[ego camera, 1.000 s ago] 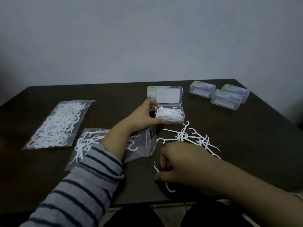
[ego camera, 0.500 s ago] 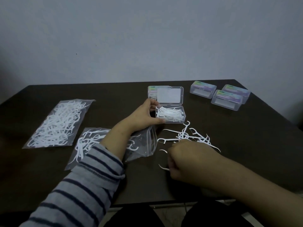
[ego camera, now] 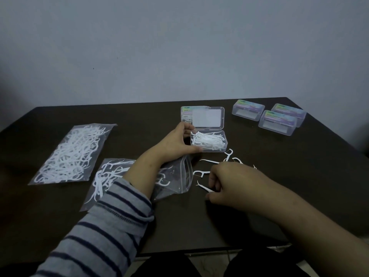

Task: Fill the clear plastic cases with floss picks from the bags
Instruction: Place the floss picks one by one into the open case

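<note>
An open clear plastic case (ego camera: 224, 145) lies at the table's middle, its lid (ego camera: 207, 117) folded back, its tray part-filled with white floss picks (ego camera: 207, 139). My left hand (ego camera: 173, 143) grips the tray's left side. My right hand (ego camera: 229, 182) is closed on a floss pick (ego camera: 203, 186) just above the table, in front of the case. Loose floss picks (ego camera: 209, 161) lie between my right hand and the case; my hand hides some. An opened zip bag (ego camera: 175, 176) with picks lies under my left forearm.
A full sealed bag of floss picks (ego camera: 73, 152) lies at the left. Three closed clear cases (ego camera: 276, 121) stand at the back right. The dark table (ego camera: 299, 176) ends near my body; a grey wall rises behind it.
My right hand has moved up from the table's front edge toward the loose picks, carrying a floss pick. My left hand has stayed on the case.
</note>
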